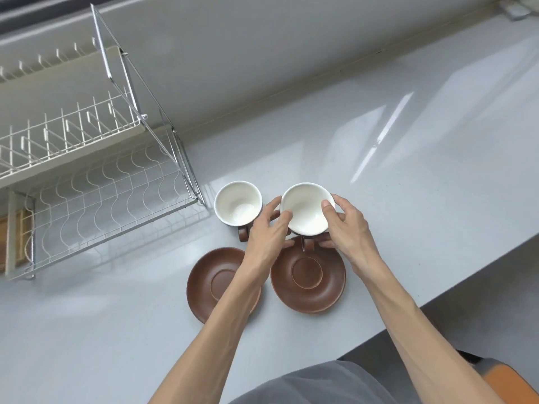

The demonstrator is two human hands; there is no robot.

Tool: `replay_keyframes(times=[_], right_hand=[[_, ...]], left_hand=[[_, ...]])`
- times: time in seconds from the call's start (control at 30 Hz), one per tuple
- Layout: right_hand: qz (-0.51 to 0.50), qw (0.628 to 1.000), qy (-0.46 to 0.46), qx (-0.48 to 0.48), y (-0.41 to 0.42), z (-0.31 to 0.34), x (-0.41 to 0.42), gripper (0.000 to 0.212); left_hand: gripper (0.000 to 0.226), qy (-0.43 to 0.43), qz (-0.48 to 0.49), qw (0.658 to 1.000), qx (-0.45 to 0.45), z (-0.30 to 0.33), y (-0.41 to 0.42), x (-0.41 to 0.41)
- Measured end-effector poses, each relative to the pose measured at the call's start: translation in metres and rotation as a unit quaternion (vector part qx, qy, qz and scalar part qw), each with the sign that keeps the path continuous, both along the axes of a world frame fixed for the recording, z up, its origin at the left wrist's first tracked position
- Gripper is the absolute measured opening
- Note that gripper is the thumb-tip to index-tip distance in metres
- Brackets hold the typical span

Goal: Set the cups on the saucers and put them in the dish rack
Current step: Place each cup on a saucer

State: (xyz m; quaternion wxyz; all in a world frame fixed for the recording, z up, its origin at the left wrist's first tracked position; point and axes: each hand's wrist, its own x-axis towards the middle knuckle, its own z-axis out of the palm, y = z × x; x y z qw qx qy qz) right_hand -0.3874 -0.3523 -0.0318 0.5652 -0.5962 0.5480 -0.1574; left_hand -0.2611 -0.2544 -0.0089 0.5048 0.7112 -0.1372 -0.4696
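Note:
Two brown cups with white insides are on the grey counter. Both hands grip the right cup (pixel 306 209): my left hand (pixel 269 231) on its left side, my right hand (pixel 345 228) on its right side. Its handle points toward me, over the far rim of the right brown saucer (pixel 308 279). Whether the cup is lifted or resting I cannot tell. The left cup (pixel 237 205) stands alone, handle toward me. In front of it lies the left saucer (pixel 217 282), with my left forearm across its right part. The dish rack (pixel 96 199) stands at the left.
The rack has a lower wire shelf and an upper cream plate tier (pixel 67 135), with a metal frame. A wooden board (pixel 17 237) lies under the rack's left end. The counter's front edge runs diagonally at the right. A wall rises behind the counter.

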Motion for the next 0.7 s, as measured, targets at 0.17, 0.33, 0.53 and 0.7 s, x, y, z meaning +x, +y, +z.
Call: replay_keyframes(times=[0.17,0.33,0.53,0.7], right_hand=[[0.006,1.000,0.012,-0.002,0.027,-0.009,-0.018,0.052],[0.009,1.000,0.013,-0.005,0.051,-0.009,-0.031,0.048],[-0.005,1.000,0.004,0.017,0.075,-0.011,-0.042,0.040],[-0.014,0.999,-0.003,0.031,0.085,-0.013,-0.050,0.035]], left_hand=[[0.052,0.012,-0.005,1.000,-0.012,-0.001,0.028,-0.015],[0.049,0.025,-0.004,1.000,-0.010,-0.008,0.051,-0.025],[0.032,0.031,-0.007,0.999,0.005,-0.010,0.069,-0.032],[0.037,0.031,-0.012,0.999,0.014,-0.014,0.079,-0.038]])
